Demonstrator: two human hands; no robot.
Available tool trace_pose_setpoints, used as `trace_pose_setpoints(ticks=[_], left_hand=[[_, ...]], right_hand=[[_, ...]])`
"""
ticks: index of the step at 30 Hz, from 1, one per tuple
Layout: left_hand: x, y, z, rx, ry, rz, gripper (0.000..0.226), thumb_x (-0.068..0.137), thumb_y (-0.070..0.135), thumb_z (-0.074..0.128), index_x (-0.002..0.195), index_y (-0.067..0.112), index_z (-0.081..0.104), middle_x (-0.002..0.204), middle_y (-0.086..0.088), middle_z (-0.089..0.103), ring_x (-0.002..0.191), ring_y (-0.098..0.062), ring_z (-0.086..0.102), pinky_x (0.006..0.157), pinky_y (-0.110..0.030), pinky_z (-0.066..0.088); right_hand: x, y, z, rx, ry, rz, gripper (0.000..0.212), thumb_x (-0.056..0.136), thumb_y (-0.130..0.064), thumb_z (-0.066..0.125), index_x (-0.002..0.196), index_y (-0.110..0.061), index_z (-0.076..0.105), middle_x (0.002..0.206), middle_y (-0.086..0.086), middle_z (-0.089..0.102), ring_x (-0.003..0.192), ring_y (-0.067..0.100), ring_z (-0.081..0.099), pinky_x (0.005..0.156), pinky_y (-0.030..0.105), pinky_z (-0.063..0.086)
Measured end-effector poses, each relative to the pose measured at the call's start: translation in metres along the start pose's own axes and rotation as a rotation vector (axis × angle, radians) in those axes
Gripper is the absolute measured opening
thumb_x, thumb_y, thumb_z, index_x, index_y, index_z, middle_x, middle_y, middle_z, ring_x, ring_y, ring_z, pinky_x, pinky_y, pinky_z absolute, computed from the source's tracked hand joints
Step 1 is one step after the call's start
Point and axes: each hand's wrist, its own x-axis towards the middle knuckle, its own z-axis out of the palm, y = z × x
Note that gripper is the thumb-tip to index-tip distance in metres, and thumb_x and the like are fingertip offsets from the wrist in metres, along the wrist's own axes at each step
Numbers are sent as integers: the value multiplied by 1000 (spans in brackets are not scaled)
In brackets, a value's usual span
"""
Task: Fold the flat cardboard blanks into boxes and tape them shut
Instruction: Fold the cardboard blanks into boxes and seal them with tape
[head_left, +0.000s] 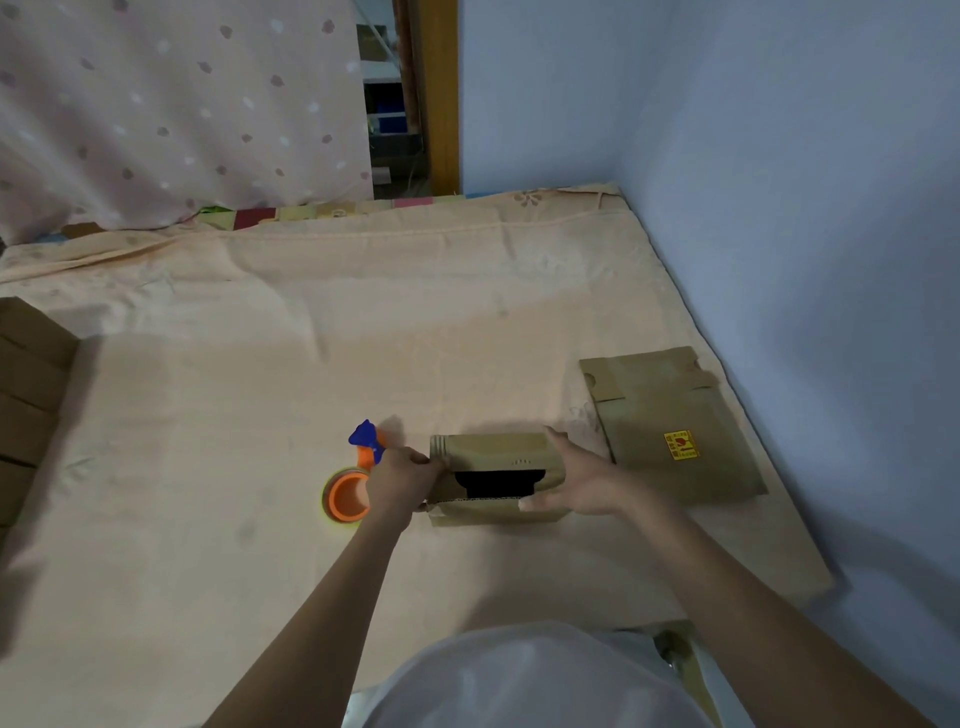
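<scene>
We find a half-formed cardboard box (496, 475) lying on the peach bedsheet (260, 395), its dark opening facing us, with the left hand (402, 480) gripping its left end, fingers curled round the edge, and the right hand (576, 480) laid against its right end with fingers straight. A stack of flat blanks (670, 426) bearing a yellow sticker lies just beside the box on the right. We note an orange and blue tape dispenser (350, 480) by the left hand and a pile of brown boxes (26, 395) at the sheet's left edge.

A brown cardboard box (496, 475) lay beside an orange-and-blue tape dispenser (353, 480) on a peach floral bedsheet (311, 338).
</scene>
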Motion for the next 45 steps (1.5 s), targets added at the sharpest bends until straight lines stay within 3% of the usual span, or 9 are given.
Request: trace_pose_setpoints(ticks=[7, 11, 14, 23, 26, 30, 36, 41, 45], left_hand=[[0, 0, 1, -58, -44, -59, 23, 82, 33, 78, 86, 14, 65, 81, -6, 70, 72, -25, 70, 67, -45, 63], [-1, -10, 5, 34, 24, -9, 30, 81, 44, 78, 93, 18, 66, 80, -1, 70, 76, -23, 69, 73, -42, 61], [-5, -12, 11, 145, 95, 47, 34, 86, 45, 72, 103, 15, 67, 87, -1, 69, 88, -24, 67, 68, -31, 48], [-1, -31, 3, -39, 73, 119, 34, 99, 38, 53, 82, 9, 62, 73, -3, 64, 74, -27, 63, 67, -37, 52], [0, -51, -7, 60, 268, 127, 25, 96, 20, 54, 79, 3, 61, 70, -7, 58, 71, -27, 54, 61, -31, 40], [9, -73, -10, 298, 230, 59, 20, 88, 17, 64, 95, 1, 55, 95, -14, 60, 92, -33, 57, 79, -44, 50], [12, -80, -10, 460, 104, 123, 26, 90, 11, 66, 112, 8, 54, 97, -2, 55, 97, -24, 60, 72, -26, 38], [11, -73, -18, 483, 177, 138, 16, 80, -6, 54, 83, 10, 49, 83, -3, 52, 87, -25, 56, 70, -26, 35], [11, -59, -31, 278, 298, 110, 22, 82, -1, 52, 103, 5, 55, 99, -8, 59, 97, -31, 57, 82, -37, 41]], right_hand=[[29, 0, 33, -82, 425, 106, 85, 85, -57, 70, 153, -31, 26, 135, 13, 53, 120, 32, 56, 91, 35, 49], [34, -1, 45, -97, 476, 140, 82, 88, -53, 69, 155, -33, 25, 137, 16, 47, 123, 34, 51, 96, 39, 48], [31, -12, 53, -423, 593, 56, 77, 96, -52, 57, 159, -30, 18, 162, 22, 15, 148, 40, 19, 120, 47, 23], [46, -22, 88, -549, 383, -255, 78, 100, -61, 32, 161, -25, 2, 167, 13, -12, 153, 30, -15, 123, 46, -12], [45, -16, 91, -583, 372, -270, 90, 84, -76, -4, 159, -26, -10, 165, 11, -21, 151, 29, -23, 122, 46, -16], [46, -14, 96, -583, 396, -257, 88, 80, -68, -15, 156, -24, -19, 160, 10, -30, 150, 30, -27, 122, 50, -15], [49, -10, 96, -578, 398, -272, 100, 66, -74, -39, 152, -25, -26, 157, 10, -34, 149, 31, -29, 121, 50, -16], [53, -8, 99, -570, 411, -282, 99, 70, -74, -37, 154, -25, -21, 158, 10, -30, 150, 32, -25, 120, 50, -16], [57, -8, 101, -574, 419, -268, 89, 83, -74, -19, 156, -24, -14, 160, 10, -25, 152, 32, -19, 119, 50, -14]])
